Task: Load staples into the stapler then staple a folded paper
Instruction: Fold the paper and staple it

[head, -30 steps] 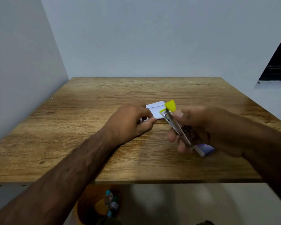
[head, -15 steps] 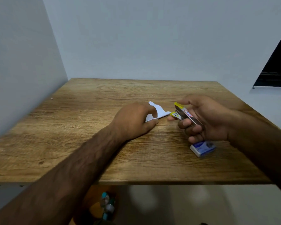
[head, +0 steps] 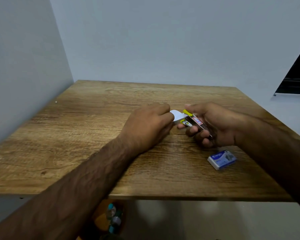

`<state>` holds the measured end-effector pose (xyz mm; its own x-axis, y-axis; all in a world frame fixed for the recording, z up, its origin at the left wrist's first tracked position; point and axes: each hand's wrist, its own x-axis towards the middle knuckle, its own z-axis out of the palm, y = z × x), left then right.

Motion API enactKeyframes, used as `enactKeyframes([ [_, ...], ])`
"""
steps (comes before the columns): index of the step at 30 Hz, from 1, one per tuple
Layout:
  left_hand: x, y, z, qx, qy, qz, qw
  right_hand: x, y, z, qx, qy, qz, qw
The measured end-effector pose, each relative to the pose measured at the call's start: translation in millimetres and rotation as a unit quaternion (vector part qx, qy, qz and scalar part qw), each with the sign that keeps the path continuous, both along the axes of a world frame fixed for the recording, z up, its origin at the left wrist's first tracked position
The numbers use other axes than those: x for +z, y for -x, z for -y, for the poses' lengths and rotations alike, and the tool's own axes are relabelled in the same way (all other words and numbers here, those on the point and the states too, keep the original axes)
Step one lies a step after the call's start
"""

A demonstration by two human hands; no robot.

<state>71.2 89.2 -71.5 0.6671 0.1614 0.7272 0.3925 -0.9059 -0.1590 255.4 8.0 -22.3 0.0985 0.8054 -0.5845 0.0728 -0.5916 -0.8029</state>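
On a wooden bench [head: 76, 135], the left hand [head: 149, 125] pinches folded paper [head: 177, 116], apparently between the stapler's [head: 194, 120] jaws, gripped by the right hand [head: 215, 125]; a staple box [head: 222, 159] lies nearer.

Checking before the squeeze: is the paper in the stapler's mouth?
In: the white paper's edge sits between the stapler's yellow-tipped top and base.

Left hand [head: 148, 124] pinches closed; right hand [head: 213, 123] curls in a grip.
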Motion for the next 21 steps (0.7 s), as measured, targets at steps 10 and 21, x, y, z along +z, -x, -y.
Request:
enactKeyframes([
  [10,2,0,6,0.001,-0.099,-0.029,0.995,-7,2,-4,-0.045,-0.029,-0.011,0.998],
  [21,1,0,5,0.014,-0.099,-0.034,0.994,-11,3,-6,-0.064,-0.069,-0.018,0.995],
])
